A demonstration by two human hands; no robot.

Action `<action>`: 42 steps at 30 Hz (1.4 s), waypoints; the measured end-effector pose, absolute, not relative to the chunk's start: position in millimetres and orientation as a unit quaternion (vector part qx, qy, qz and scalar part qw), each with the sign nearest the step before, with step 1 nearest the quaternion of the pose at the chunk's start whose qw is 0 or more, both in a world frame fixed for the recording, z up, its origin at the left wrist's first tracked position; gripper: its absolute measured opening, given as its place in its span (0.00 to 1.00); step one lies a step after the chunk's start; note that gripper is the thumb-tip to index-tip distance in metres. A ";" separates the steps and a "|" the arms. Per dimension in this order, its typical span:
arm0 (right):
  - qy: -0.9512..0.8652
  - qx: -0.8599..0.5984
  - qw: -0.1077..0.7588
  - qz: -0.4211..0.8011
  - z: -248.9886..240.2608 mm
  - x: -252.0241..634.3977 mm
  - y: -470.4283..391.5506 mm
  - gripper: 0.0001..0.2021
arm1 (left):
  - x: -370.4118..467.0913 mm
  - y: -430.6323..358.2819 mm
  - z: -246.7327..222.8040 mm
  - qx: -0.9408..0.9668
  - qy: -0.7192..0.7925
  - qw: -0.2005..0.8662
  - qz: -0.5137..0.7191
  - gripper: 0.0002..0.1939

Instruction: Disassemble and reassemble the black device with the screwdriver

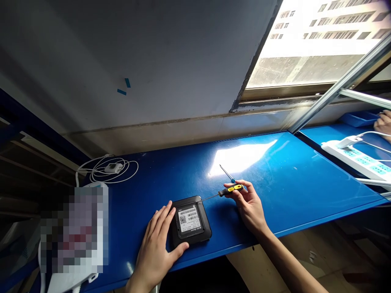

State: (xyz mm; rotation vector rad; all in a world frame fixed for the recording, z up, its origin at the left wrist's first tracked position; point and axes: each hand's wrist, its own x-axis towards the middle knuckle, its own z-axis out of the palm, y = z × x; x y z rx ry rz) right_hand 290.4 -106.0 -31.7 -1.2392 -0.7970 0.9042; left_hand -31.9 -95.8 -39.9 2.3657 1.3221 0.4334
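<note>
Right hand: the right hand (249,203) is pinching the yellow-and-black screwdriver (231,189) by its handle, thumb and fingers clamped together on it.
Screwdriver tip: it is pointing left and reaching the far right corner of the box's panel; whether it is seating in a screw, I cannot tell.
Left hand: the left hand (157,238) is resting against the box, fingers and thumb spreading apart along its left side and near edge.
Black box: the box (192,235) is lying flat on the table between the 2 hands, its white label (188,219) facing up.
Blue screwdriver: the small screwdriver (227,174) is lying just beyond the right hand.
Blue table: the table (293,183) is shining under light from the window (308,61).
Wall: the wall (171,61) is rising behind, 2 blue tape strips (127,83) sticking to it.
Table edges: the near edge is running close to the box; the far edge is passing well beyond it.
Left side: a coiled white cable (113,179) and a white machine (76,274) are bounding the left hand's room.
Right side: blue tabletop is stretching from the right hand to the metal frame (332,90); beyond, a power strip (360,158), a blue tray (359,118) and another person's hand (384,124) are showing.
</note>
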 end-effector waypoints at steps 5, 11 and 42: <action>-0.343 -0.548 0.656 0.389 -34.7 291.7 -105.9 0.19 | -32.6 -96.0 -40.4 0.846 0.473 0.191 0.155 0.42; -0.345 -0.549 0.660 0.379 -37.0 292.7 -106.0 0.20 | -33.6 -96.2 -43.7 0.847 0.472 0.192 0.153 0.43; -0.571 -0.535 0.571 0.249 8.9 277.3 -87.6 0.14 | -33.2 -96.3 -49.3 0.850 0.466 0.174 0.172 0.41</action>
